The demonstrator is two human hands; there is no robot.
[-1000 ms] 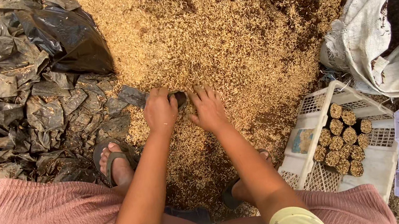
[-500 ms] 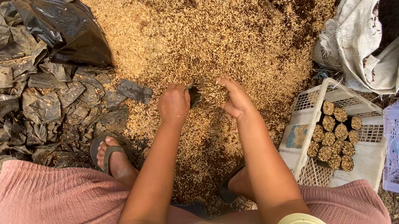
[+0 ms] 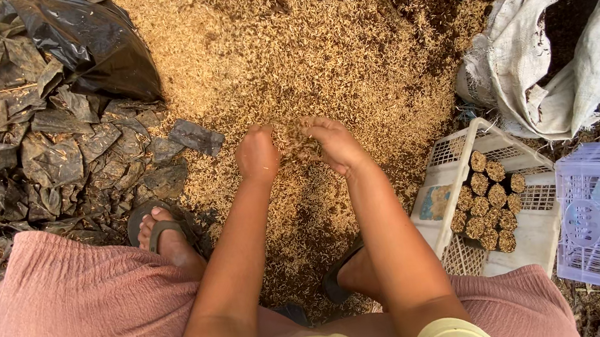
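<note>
Head view: we cup husks between both hands.
Our left hand and right hand close on the clump, just above the husk pile; basket at right.

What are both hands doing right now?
Left hand: curled shut on a clump of tan rice husks.
Right hand: cupped around the same clump.

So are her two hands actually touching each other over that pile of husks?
Cannot tell. In the head view the left hand and right hand cup a clump of husks that hides the space between them.
</note>
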